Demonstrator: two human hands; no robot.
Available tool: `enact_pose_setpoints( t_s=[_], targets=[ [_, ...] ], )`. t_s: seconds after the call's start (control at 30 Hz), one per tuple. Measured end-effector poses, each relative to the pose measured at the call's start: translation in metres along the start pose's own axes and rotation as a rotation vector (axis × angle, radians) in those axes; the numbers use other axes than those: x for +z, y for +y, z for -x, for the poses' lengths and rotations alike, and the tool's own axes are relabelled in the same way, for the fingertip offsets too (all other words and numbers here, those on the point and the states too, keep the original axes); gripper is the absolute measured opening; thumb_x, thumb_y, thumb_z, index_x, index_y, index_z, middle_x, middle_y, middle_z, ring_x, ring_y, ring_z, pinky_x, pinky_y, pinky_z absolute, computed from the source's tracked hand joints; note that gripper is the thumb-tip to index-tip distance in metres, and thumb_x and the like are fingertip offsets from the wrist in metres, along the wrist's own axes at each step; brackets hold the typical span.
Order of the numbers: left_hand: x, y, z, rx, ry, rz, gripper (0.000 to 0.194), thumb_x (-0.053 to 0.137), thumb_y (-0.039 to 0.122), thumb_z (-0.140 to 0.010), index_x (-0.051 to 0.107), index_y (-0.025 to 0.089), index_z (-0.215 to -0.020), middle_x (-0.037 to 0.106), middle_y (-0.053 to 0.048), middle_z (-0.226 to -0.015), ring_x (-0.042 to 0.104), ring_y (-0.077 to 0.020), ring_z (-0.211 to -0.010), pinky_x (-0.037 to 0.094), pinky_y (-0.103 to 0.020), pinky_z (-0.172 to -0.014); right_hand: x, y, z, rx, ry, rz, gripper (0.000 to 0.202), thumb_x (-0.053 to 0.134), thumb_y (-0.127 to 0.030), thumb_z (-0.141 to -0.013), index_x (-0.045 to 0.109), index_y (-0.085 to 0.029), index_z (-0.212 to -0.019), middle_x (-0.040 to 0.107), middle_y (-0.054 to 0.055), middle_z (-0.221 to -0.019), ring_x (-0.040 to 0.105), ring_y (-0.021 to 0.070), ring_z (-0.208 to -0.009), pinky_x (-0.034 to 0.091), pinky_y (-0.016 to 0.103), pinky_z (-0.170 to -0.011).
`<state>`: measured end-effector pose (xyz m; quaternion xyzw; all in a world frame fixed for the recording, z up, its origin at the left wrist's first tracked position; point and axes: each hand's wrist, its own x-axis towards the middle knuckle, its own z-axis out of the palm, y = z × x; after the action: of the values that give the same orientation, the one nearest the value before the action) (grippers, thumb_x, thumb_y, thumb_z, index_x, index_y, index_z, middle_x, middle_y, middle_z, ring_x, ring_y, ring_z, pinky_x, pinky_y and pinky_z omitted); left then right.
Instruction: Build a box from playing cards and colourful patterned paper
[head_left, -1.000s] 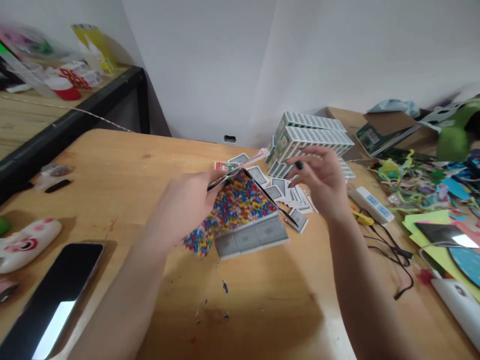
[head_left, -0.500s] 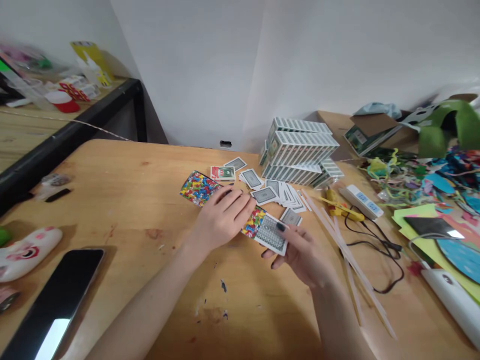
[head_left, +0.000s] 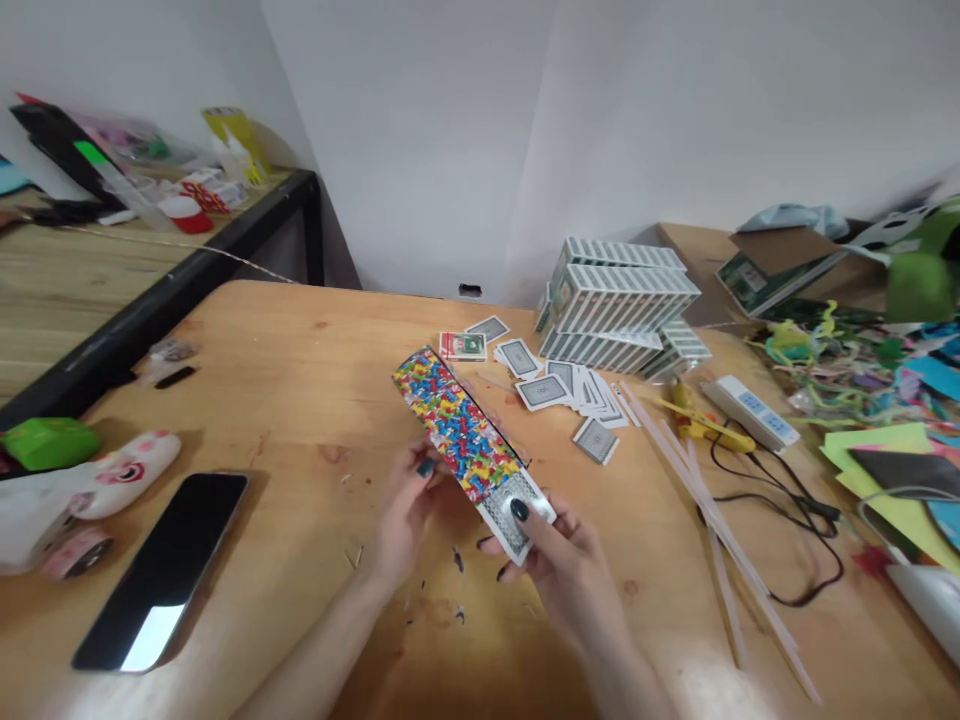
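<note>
A long strip (head_left: 461, 430) with a bright multicoloured pattern slants across the middle, raised toward me. A grey-backed playing card (head_left: 506, 510) shows at its near end. My right hand (head_left: 566, 565) pinches that card end, thumb on top and fingers beneath. At the strip's left edge is my left hand (head_left: 409, 515), fingers curled against it and partly hidden underneath. Beyond the strip lie several loose playing cards (head_left: 544, 391), a fanned pile (head_left: 596, 393) and a card box (head_left: 463, 346). One small stack of cards (head_left: 596, 440) sits to the right.
Striped card cartons (head_left: 626, 300) are stacked against the wall. On the right are a yellow glue gun (head_left: 709, 425), clear glue sticks (head_left: 712, 530), a power strip (head_left: 752, 412) and coloured craft scraps (head_left: 862, 360). A phone (head_left: 165, 575) and a white plush-like item (head_left: 135, 475) lie left.
My left hand has moved from on top of the strip to its near left edge, uncovering the pattern. The strip has turned more upright in view, its card end closer to me. The view has shifted left.
</note>
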<state>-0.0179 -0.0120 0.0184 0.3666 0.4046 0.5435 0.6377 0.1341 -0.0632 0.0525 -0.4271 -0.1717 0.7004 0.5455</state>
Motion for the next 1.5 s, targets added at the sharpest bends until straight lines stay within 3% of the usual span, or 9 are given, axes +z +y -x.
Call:
enact_pose_setpoints(
  t_s=[0.1, 0.3, 0.57, 0.87, 1.07, 1.1, 1.27, 1.4, 1.5],
  targets=[
    [0.018, 0.012, -0.018, -0.087, 0.111, 0.232, 0.027, 0.055, 0.040, -0.075, 0.056, 0.021, -0.095, 0.060, -0.002, -0.090, 0.057, -0.0157, -0.080, 0.046, -0.027, -0.068, 0.007, 0.006, 0.009, 0.068, -0.071, -0.049, 0.023, 0.068, -0.032, -0.073, 0.059, -0.014, -0.084, 0.069, 0.007, -0.073, 0.065, 0.0137, -0.053, 0.051, 0.018, -0.042],
    [0.036, 0.033, -0.044, -0.257, 0.059, -0.147, 0.022, 0.062, 0.035, -0.069, 0.060, 0.018, -0.082, 0.064, -0.001, -0.073, 0.059, -0.0173, -0.064, 0.046, -0.028, -0.060, 0.014, 0.013, 0.016, 0.090, -0.184, -0.001, 0.025, 0.061, -0.036, -0.079, 0.055, -0.012, -0.083, 0.067, 0.006, -0.065, 0.050, 0.0041, -0.034, 0.038, 0.011, -0.032],
    [0.035, 0.018, -0.049, -0.074, 0.135, -0.518, 0.025, 0.050, 0.040, -0.077, 0.060, 0.020, -0.088, 0.067, -0.005, -0.088, 0.061, -0.0240, -0.085, 0.046, -0.033, -0.069, 0.028, 0.013, 0.016, 0.073, 0.018, 0.241, 0.038, 0.054, -0.054, -0.078, 0.046, -0.017, -0.075, 0.039, -0.011, -0.032, 0.024, 0.0006, -0.024, 0.015, 0.010, -0.025],
    [0.042, 0.021, -0.047, -0.139, 0.109, -0.406, 0.024, 0.050, 0.038, -0.075, 0.056, 0.017, -0.085, 0.063, -0.004, -0.077, 0.061, -0.0211, -0.072, 0.046, -0.030, -0.060, 0.030, 0.012, 0.014, -0.021, 0.018, 0.274, 0.035, 0.049, -0.049, -0.083, 0.046, -0.017, -0.071, 0.035, -0.012, -0.034, 0.022, 0.0008, -0.027, 0.015, 0.012, -0.030],
    [0.021, 0.031, -0.095, 0.276, 0.442, -0.476, 0.052, 0.062, 0.027, -0.065, 0.044, 0.019, -0.113, 0.052, -0.008, -0.114, 0.054, -0.0179, -0.099, 0.044, -0.030, -0.084, 0.024, 0.009, 0.020, 0.043, -0.045, 0.288, 0.033, 0.050, -0.048, -0.084, 0.048, -0.016, -0.074, 0.037, -0.012, -0.040, 0.021, -0.0002, -0.027, 0.012, 0.013, -0.029],
    [0.017, 0.035, -0.105, 0.313, 0.422, -0.522, 0.056, 0.063, 0.028, -0.064, 0.044, 0.020, -0.116, 0.052, -0.009, -0.117, 0.053, -0.0192, -0.103, 0.043, -0.031, -0.087, 0.023, 0.008, 0.022, 0.056, -0.044, 0.292, 0.033, 0.051, -0.049, -0.083, 0.048, -0.016, -0.076, 0.037, -0.012, -0.040, 0.021, -0.0001, -0.027, 0.011, 0.013, -0.028],
    [0.023, 0.056, -0.124, 0.265, -0.089, -0.974, 0.030, 0.053, 0.046, -0.075, 0.067, 0.022, -0.088, 0.068, -0.004, -0.095, 0.060, -0.0227, -0.091, 0.043, -0.033, -0.082, 0.022, 0.003, 0.023, 0.092, -0.026, 0.324, 0.037, 0.052, -0.052, -0.080, 0.049, -0.015, -0.079, 0.040, -0.011, -0.043, 0.020, -0.0001, -0.027, 0.010, 0.014, -0.027],
    [0.046, 0.064, -0.114, 0.298, -0.080, -1.479, 0.040, 0.054, 0.057, -0.071, 0.066, 0.024, -0.090, 0.069, -0.008, -0.085, 0.061, -0.0282, -0.080, 0.044, -0.037, -0.070, 0.024, 0.002, 0.022, 0.084, 0.010, 0.324, 0.038, 0.053, -0.053, -0.078, 0.050, -0.015, -0.079, 0.040, -0.010, -0.045, 0.021, 0.0004, -0.028, 0.011, 0.015, -0.028],
    [0.056, 0.061, -0.106, 0.337, -0.065, -1.631, 0.045, 0.054, 0.057, -0.071, 0.062, 0.021, -0.097, 0.067, -0.011, -0.088, 0.061, -0.0310, -0.081, 0.045, -0.039, -0.069, 0.026, 0.004, 0.022, 0.069, 0.039, 0.293, 0.038, 0.056, -0.053, -0.076, 0.050, -0.016, -0.076, 0.038, -0.010, -0.046, 0.023, 0.0007, -0.031, 0.014, 0.015, -0.029]
  ],
)
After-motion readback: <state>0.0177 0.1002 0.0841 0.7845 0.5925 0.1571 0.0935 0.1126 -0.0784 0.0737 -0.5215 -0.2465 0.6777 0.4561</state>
